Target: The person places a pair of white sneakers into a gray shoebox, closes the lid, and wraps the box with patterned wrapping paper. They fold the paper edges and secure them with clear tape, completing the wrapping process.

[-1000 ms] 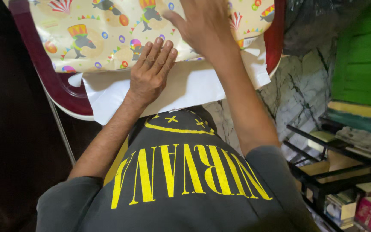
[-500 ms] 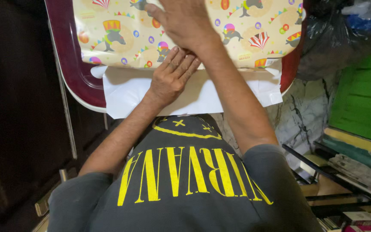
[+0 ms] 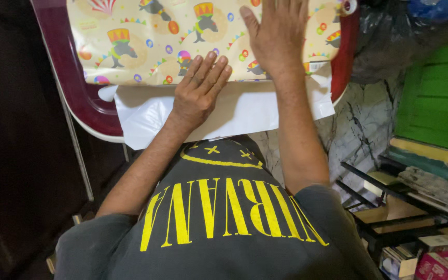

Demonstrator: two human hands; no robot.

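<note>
**Wrapping paper pressed flat under both hands**

Wrapping paper (image 3: 146, 46) spread across a dark red tray (image 3: 86, 111), cream-coloured, printed with small circus animals, balls and striped tents. White reverse of the sheet (image 3: 245, 109) showing along the near edge, hanging a little over the tray's rim towards the body.

Left hand (image 3: 199, 91) open, palm down, fingers together and pointing away, resting on the line where the printed face meets the white underside. Fingertips on the print, heel of the hand on the white. Nothing gripped.

Right hand (image 3: 277, 33) open too, fingers spread, flat on the printed face farther up and to the right of the left hand. Thumb out towards the left. Nothing gripped. Hands near each other but apart.

Roll of tape (image 3: 347, 6) just visible at the top right corner of the tray, partly cut off by the frame edge.

Below the arms, a grey shirt (image 3: 219, 223) with yellow lettering. Marble floor (image 3: 359, 129) to the right of the tray, a black metal rack (image 3: 390, 207) with boxes beyond it, and a green surface (image 3: 436, 98) behind.
</note>
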